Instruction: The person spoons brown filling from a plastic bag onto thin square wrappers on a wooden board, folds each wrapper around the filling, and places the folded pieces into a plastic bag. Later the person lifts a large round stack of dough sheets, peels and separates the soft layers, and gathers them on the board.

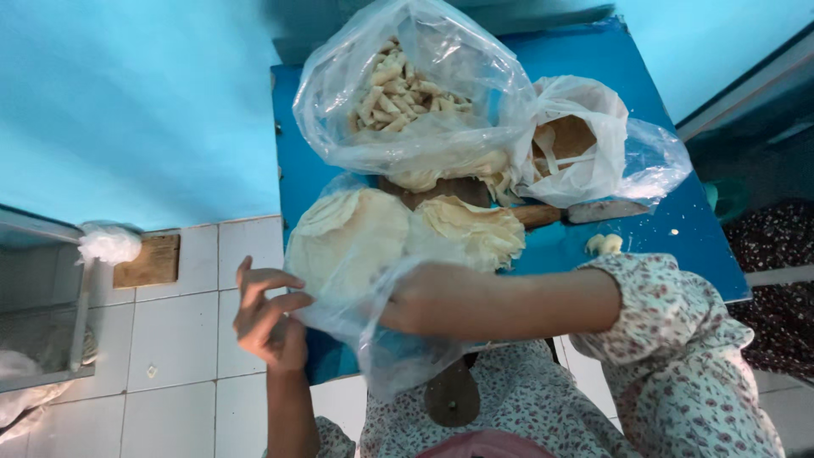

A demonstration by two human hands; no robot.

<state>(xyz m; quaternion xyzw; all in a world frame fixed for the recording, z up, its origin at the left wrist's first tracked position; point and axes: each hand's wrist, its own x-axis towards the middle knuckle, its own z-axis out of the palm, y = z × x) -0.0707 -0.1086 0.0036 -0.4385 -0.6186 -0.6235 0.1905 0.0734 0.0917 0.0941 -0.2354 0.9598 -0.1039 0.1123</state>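
A clear plastic bag (365,314) lay at the near edge of the blue table (661,229), draped over a stack of thin round dough wrappers (348,233) and hanging off the table's front toward the person. The right hand (428,297) was closed on a bunched fold of this bag at its middle, fingers curled into the film. The left hand (267,318), at nine o'clock from the right hand and a little apart from it, pinched the bag's loose edge between thumb and fingertips, the other fingers spread and raised. Just at three o'clock of the round stack sat a second, crumpled pile of wrappers (471,229), touching the first. At twelve o'clock from both piles stood a large clear bag of small rolled pastries (398,89), its plastic puffed up and resting on the table. At three o'clock from that bag lay a white plastic bag (577,140) with something brown inside. A knife with a wooden handle (585,212) lay below the white bag, and a small lump of dough (604,244) sat near it at five o'clock. A wooden paddle handle (451,394) stuck out under the table's near edge, beside the person's floral clothing (670,356). At nine o'clock, well apart, the white tiled floor (178,339) held a small wooden board (148,261).
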